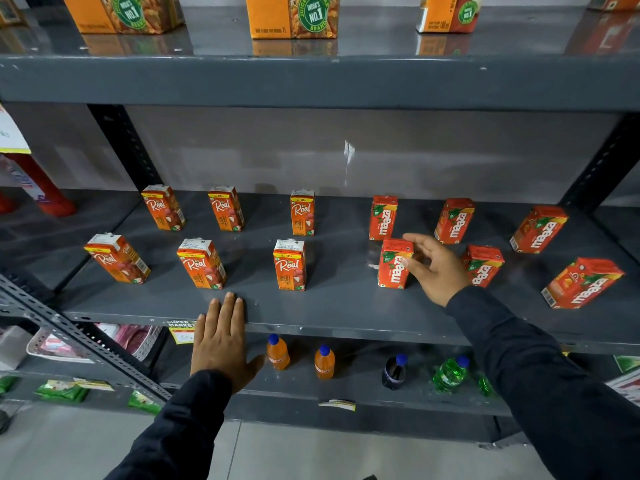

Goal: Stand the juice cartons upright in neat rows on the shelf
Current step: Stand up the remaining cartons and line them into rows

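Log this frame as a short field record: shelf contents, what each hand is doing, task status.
shelf: grey metal shelf, two rows of small cartons
Real cartons: six on the left, upright
Maaza cartons: six on the right
left hand: flat on the shelf's front edge
right hand: fingers around the front Maaza carton
status: rows nearly done

- The grey shelf (329, 306) carries small juice cartons in two rows, all upright.
- Six orange cartons occupy the left half; the front middle carton (289, 265) stands apart from its neighbours.
- Six red cartons occupy the right half.
- The right hand (434, 268) is open, its fingers touching the front red carton (393, 263).
- The left hand (221, 341) lies flat on the shelf's front edge, fingers extended.
- Small bottles (277, 353) stand on the shelf below.
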`<move>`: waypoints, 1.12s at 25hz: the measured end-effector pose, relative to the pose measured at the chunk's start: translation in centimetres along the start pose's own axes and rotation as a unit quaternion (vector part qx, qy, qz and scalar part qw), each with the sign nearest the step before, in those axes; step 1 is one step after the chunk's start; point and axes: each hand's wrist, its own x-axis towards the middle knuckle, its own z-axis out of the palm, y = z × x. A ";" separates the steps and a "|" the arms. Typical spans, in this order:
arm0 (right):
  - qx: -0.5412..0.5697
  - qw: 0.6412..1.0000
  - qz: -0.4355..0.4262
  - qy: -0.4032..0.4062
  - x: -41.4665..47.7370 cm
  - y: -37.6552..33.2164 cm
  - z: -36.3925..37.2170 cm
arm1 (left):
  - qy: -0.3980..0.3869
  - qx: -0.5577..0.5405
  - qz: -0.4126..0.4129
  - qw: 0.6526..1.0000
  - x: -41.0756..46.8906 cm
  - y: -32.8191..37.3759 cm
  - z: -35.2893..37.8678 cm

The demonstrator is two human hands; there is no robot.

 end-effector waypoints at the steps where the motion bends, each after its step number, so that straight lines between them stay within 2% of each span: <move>1: -0.005 1.000 0.006 -0.011 -0.1 0.3 0.1 | 0.000 0.001 -0.001 1.000 0.0 0.0 0.0; 8: -0.073 0.995 0.056 -0.029 -0.6 2.6 2.5 | -0.005 0.001 0.001 1.000 0.0 0.0 0.2; 13: -0.116 0.992 0.045 -0.024 -0.5 3.4 3.4 | -0.008 -0.003 0.000 1.000 -0.1 0.0 0.0; 16: -0.077 0.996 0.034 -0.037 -0.8 2.9 3.1 | -0.008 -0.004 0.002 1.000 -0.1 0.0 0.0; 17: -0.055 0.998 0.021 -0.015 -1.4 2.7 3.2 | -0.008 -0.002 0.001 1.000 -0.1 -0.1 0.1; 18: -0.042 0.998 0.006 0.047 -2.4 2.7 3.3 | -0.008 0.001 0.001 1.000 -0.1 -0.1 0.1; 19: -0.043 0.988 -0.013 0.145 -3.5 3.0 3.5 | -0.005 0.003 0.002 1.000 -0.1 -0.1 0.2; 21: -0.095 0.932 -0.019 0.350 -6.0 3.9 3.0 | 0.007 0.002 0.007 1.000 0.0 -0.1 0.4; 22: -0.133 0.902 0.009 0.411 -6.7 4.4 2.2 | 0.012 0.001 0.007 1.000 0.0 -0.1 0.5; 23: -0.164 0.887 0.062 0.427 -6.8 4.7 1.1 | 0.013 -0.001 0.006 1.000 0.0 -0.1 0.6; 25: -0.204 0.888 0.176 0.373 -6.0 5.0 -1.0 | 0.009 -0.003 0.002 1.000 0.1 0.0 0.7; 26: -0.224 0.891 0.208 0.335 -5.5 5.1 -1.7 | 0.008 -0.004 -0.001 1.000 0.1 -0.1 0.7; 28: -0.258 0.894 0.217 0.294 -4.8 5.4 -2.3 | 0.007 -0.008 -0.004 1.000 0.1 0.0 0.7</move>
